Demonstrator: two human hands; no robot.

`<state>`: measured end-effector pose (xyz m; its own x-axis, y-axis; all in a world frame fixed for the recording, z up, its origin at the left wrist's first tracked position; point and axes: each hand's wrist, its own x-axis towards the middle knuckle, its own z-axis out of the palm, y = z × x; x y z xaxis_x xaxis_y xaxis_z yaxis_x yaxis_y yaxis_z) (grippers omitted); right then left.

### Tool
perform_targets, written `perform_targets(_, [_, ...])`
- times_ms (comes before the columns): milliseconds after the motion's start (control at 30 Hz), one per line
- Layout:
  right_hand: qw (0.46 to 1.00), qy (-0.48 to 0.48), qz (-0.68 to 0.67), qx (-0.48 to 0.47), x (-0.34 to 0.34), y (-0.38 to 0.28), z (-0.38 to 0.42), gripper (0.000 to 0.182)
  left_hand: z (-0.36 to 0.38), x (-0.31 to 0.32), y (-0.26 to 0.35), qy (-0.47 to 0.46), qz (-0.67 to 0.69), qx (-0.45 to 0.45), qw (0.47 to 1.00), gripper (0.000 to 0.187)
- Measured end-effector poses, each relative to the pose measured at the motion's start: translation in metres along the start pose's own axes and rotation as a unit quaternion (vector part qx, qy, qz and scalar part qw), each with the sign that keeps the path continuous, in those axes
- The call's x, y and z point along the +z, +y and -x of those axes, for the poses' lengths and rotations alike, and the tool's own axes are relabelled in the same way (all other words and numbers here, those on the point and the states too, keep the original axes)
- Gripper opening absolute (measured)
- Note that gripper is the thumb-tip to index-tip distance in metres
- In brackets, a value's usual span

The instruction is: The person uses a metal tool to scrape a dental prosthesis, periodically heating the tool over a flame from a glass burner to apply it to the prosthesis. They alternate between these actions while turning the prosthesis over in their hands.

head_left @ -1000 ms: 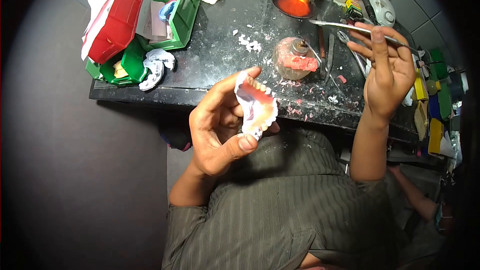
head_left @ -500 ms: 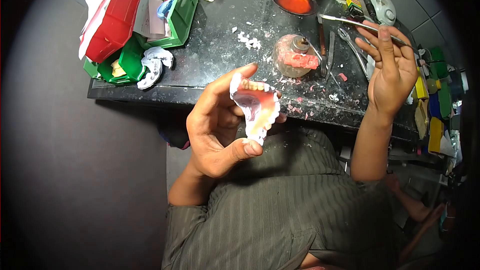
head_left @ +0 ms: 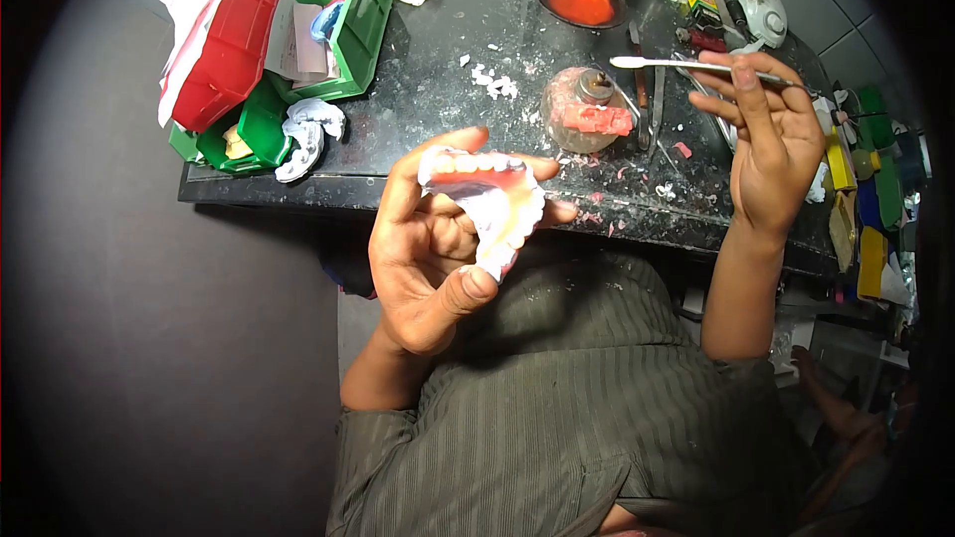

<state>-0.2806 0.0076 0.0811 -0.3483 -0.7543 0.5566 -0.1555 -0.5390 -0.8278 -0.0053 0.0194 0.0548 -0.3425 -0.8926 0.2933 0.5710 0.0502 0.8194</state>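
Observation:
My left hand (head_left: 413,249) grips a dental cast (head_left: 487,204) between thumb and fingers, above the bench's front edge. The cast is white plaster with pink wax and a row of teeth along its curved ridge, turned toward me. In my right hand (head_left: 778,144), raised at the right, a slim metal wax spatula (head_left: 667,63) lies between thumb and fingers. Its pale flat tip points left, apart from the cast. Beyond the cast stands a round glass spirit lamp (head_left: 562,124) with a pink wax piece (head_left: 602,120) against it.
A dark pan of red melted wax (head_left: 582,2) stands at the back. Metal tools, including a knife (head_left: 658,104), lie right of the lamp. Green bins (head_left: 363,40), a red bin (head_left: 224,50) and plaster casts (head_left: 303,139) are at the left. White and pink scraps litter the black bench (head_left: 428,70).
My left hand has turned the cast so more of its tooth row shows, shifting it slightly left. My right hand has brought the spatula a little left and down, its shaft now nearly level.

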Motion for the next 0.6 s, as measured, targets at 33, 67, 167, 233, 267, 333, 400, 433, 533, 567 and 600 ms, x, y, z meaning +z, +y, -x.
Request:
perform_targets(33, [1.000,-0.009,0.003,0.002,0.001,-0.002,0.003,0.016,0.000,0.000,-0.001,0.003,-0.005,-0.004,1.000,0.096])
perform_targets(67, [1.000,-0.010,0.003,0.003,0.003,-0.005,0.006,0.016,0.000,-0.002,-0.002,0.004,-0.006,-0.004,1.000,0.096])
perform_targets(167, [0.996,-0.054,-0.041,-0.056,0.013,-0.021,0.016,0.013,0.000,-0.002,-0.006,0.012,-0.061,0.004,0.998,0.101])
perform_targets(233, [0.992,-0.097,-0.038,-0.066,0.013,-0.028,0.024,0.015,0.000,0.002,-0.006,0.051,-0.086,0.013,0.995,0.103])
perform_targets(267, [0.986,-0.142,-0.034,-0.078,0.013,-0.032,0.027,0.018,0.000,0.000,-0.007,0.050,-0.086,0.012,0.995,0.103])
perform_targets(333, [0.980,-0.166,-0.022,-0.110,0.023,-0.038,0.029,0.018,-0.001,-0.004,-0.009,0.040,-0.090,-0.003,0.995,0.104])
perform_targets(400, [0.979,-0.174,-0.032,-0.100,0.029,-0.042,0.032,0.018,0.000,-0.002,-0.009,0.048,-0.088,-0.004,0.995,0.104])
perform_targets(433, [0.979,-0.174,-0.033,-0.098,0.031,-0.043,0.034,0.018,0.000,-0.001,-0.008,0.056,-0.087,-0.003,0.995,0.104])
perform_targets(533, [0.984,-0.163,-0.030,-0.073,0.035,-0.045,0.037,0.021,0.000,-0.001,-0.006,0.052,-0.090,-0.009,0.995,0.104])
perform_targets(567, [0.984,-0.162,-0.033,-0.068,0.036,-0.044,0.037,0.021,0.000,-0.001,-0.006,0.053,-0.089,-0.009,0.995,0.104])
perform_targets(600, [0.984,-0.161,-0.035,-0.063,0.037,-0.044,0.037,0.022,0.000,-0.001,-0.007,0.053,-0.090,-0.008,0.995,0.104])
